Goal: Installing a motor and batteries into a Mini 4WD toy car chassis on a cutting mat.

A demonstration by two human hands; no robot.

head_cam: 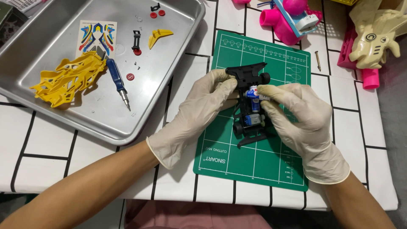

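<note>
A black toy car chassis [248,74] with small wheels lies over the green cutting mat [254,165]. My left hand [199,110], in a pale glove, grips the chassis on its left side near the front. My right hand [299,116], also gloved, pinches a small blue and white battery [253,94] with thumb and forefinger, pressing it into the middle of the chassis. A blue motor part [253,119] sits just behind the battery.
A metal tray [178,55] at the upper left holds a yellow car body shell [68,78], a blue-handled screwdriver [116,78], a sticker sheet [96,36], a yellow wing and small red and black parts. Pink and cream toys [373,38] lie at the upper right, a nail [317,60] beside the mat.
</note>
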